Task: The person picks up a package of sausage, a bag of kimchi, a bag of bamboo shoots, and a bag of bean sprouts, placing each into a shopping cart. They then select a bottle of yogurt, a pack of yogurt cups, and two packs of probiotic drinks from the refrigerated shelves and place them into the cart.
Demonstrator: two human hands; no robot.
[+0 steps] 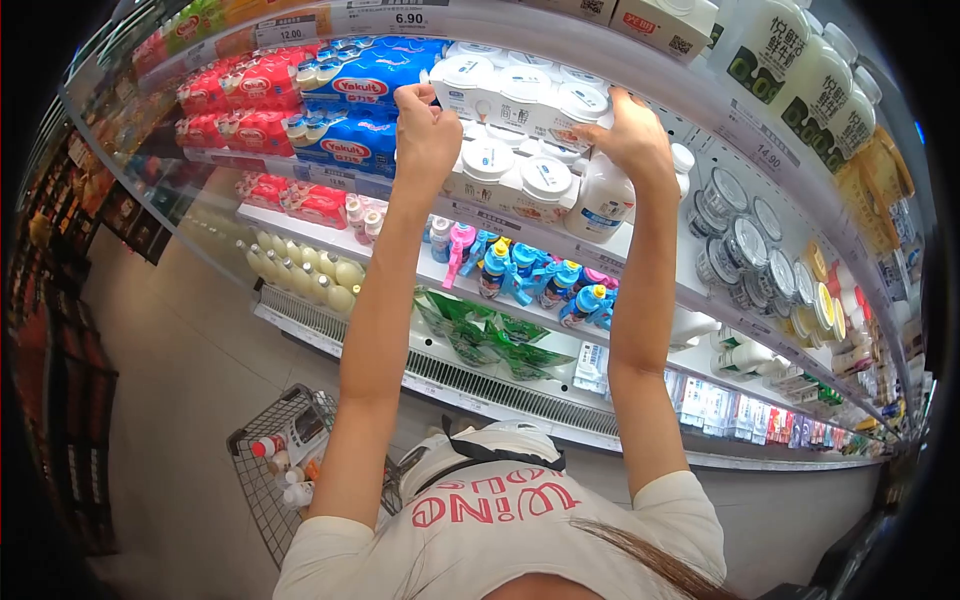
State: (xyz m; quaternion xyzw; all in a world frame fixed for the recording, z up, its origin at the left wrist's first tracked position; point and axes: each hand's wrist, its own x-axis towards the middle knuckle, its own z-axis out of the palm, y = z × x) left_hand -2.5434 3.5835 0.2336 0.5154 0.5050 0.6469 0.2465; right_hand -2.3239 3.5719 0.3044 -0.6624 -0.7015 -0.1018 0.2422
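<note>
A white multipack of yogurt cups (512, 112) with round lids is between my two hands on the chilled shelf. At its left end, my left hand (428, 135) is closed with the fingers curled on the pack's edge. My right hand (637, 138) grips the opposite end, thumb towards the front and fingers over the back corner. Directly below sits a second yogurt pack (512, 198) of the same kind. A white bottle (603, 198) stands under my right hand. Blue Yakult packs (345, 142) are stacked just left of my left hand.
Red Yakult packs (250, 132) lie further left, and clear-lidded tubs (748, 245) are stacked on the right. The upper shelf edge (400, 18) carries price tags. Small colourful bottles (555, 275) stand on the shelf below. A shopping cart (262, 480) holding several items is at lower left.
</note>
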